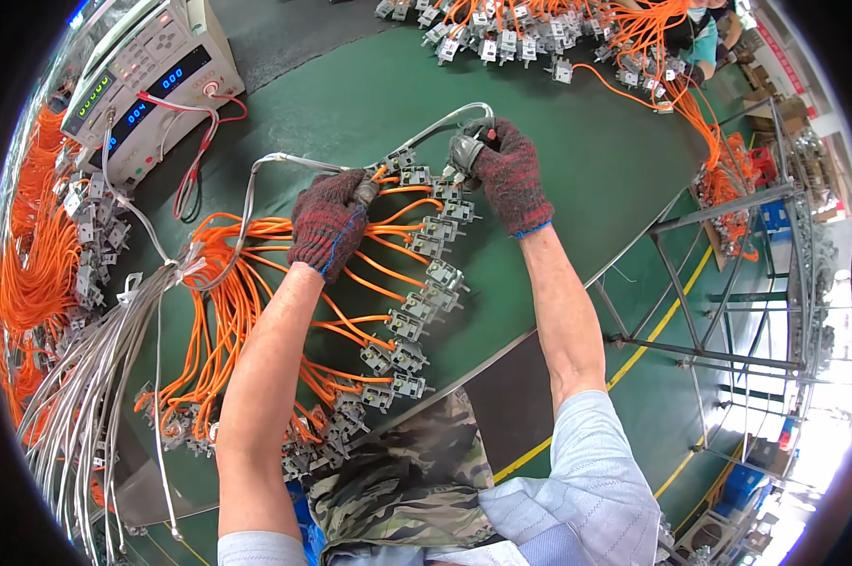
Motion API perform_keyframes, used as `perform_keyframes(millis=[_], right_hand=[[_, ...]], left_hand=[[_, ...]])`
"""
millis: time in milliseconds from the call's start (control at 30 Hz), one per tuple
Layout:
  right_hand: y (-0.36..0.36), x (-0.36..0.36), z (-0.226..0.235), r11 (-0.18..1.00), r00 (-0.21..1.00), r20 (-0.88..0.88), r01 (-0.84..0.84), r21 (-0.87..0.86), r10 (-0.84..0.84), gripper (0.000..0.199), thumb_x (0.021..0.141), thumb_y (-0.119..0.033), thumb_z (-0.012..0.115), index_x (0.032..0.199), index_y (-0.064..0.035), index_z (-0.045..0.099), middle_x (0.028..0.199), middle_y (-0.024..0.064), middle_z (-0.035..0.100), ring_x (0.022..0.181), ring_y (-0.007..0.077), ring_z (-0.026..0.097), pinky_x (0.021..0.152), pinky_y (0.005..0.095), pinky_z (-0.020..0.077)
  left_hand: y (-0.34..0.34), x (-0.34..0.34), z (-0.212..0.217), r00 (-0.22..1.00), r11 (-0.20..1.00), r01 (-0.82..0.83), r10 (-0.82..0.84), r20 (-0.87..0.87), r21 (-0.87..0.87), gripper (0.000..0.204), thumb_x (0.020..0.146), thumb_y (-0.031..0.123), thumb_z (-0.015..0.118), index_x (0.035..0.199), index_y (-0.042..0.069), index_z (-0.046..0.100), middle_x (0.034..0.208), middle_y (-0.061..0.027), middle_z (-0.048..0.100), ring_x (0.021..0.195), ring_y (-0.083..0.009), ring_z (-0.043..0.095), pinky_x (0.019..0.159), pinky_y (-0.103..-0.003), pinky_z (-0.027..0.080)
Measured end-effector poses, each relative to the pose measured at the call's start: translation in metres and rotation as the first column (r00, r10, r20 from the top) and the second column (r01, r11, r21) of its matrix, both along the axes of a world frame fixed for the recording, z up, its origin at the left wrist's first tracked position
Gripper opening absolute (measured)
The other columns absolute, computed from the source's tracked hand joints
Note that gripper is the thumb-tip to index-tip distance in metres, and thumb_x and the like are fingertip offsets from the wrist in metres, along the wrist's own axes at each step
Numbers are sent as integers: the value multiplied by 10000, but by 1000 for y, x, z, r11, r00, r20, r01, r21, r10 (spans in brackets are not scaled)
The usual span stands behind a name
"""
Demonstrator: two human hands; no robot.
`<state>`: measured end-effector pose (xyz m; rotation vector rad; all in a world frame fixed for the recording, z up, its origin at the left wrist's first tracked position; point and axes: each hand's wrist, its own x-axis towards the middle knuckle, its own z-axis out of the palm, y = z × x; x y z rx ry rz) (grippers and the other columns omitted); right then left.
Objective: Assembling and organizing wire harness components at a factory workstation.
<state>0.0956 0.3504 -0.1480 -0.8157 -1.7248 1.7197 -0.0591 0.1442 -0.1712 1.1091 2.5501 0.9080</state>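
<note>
My left hand (pixel 330 224), in a dark red and grey knitted glove, is closed beside the upper end of a row of grey metal connectors (pixel 442 274). Its fingertips press together next to the orange wires (pixel 388 229); what they pinch is hidden. My right hand (pixel 509 179), gloved alike, grips the end of a looped grey cable (pixel 445 115) just above the topmost connectors. A small black part shows between its fingers. From each connector an orange wire runs left into a bundle, tied at a white knot (pixel 188 264).
A bench power supply (pixel 157 90) with lit displays stands at the back left. Grey leads (pixel 86 387) fan out at the left. More orange wires with connectors (pixel 501 38) lie along the green table's (pixel 577 123) far edge. A metal rack (pixel 718 311) stands at right.
</note>
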Motion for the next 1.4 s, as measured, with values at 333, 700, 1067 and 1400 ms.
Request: perform_keyframes(millis=[333,700,1067,1400], right_hand=[[-1,6,2,996,997,-73,10,84,-4,235,909,-144,826,1067,-27,697,902,34,694,745,109,689,593,284,580],[-14,35,-11,985,997,-61,47,163,-37,208,926,-124,810,1081,-38,702,923,34,711,787,112,694,637,278,584],[-19,32,-2,994,994,-78,82,67,-76,209,928,-110,807,1082,-15,703,917,46,712,782,125,707,650,296,607],[-43,40,5,984,985,-160,85,160,-59,262,898,-98,843,1124,-33,729,924,15,701,874,98,680,778,288,617]], left_hand=[[0,-1,0,1000,1000,9,-9,8,6,461,1039,446,621,1277,74,751,1242,-204,736,1172,-405,677,1035,-476,502],[1,1,3,1000,999,-12,11,23,38,423,1020,471,630,1252,145,769,1257,-192,728,1187,-417,665,1038,-506,501],[1,0,5,1000,1000,-11,12,16,-8,481,1043,471,617,1294,82,747,1282,-206,727,1208,-404,673,1056,-467,499],[2,-1,5,1000,1000,-1,1,-5,-9,473,1037,451,619,1299,78,744,1269,-206,735,1211,-410,672,1053,-476,503]])
